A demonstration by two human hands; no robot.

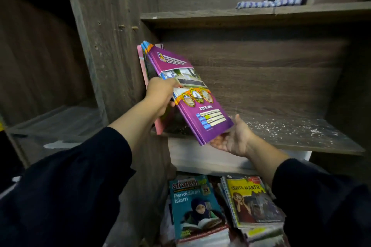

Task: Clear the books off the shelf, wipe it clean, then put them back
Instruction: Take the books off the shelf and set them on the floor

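A few thin purple books (200,110) lean tilted at the left end of the wooden shelf (291,128), with a pink book (143,70) behind them against the side wall. My left hand (160,94) grips the purple books at their left edge, thumb on the cover. Under their lower right corner my right hand (232,138) cups them, palm up. White dust specks cover the shelf board. A blue and white cloth (269,3) lies on the shelf above.
Below the shelf, two stacks of books lie flat: a teal book (194,206) on the left and a yellow spiral-bound book (251,198) on the right. A white board (200,158) sits just under the shelf. A dark compartment opens at left.
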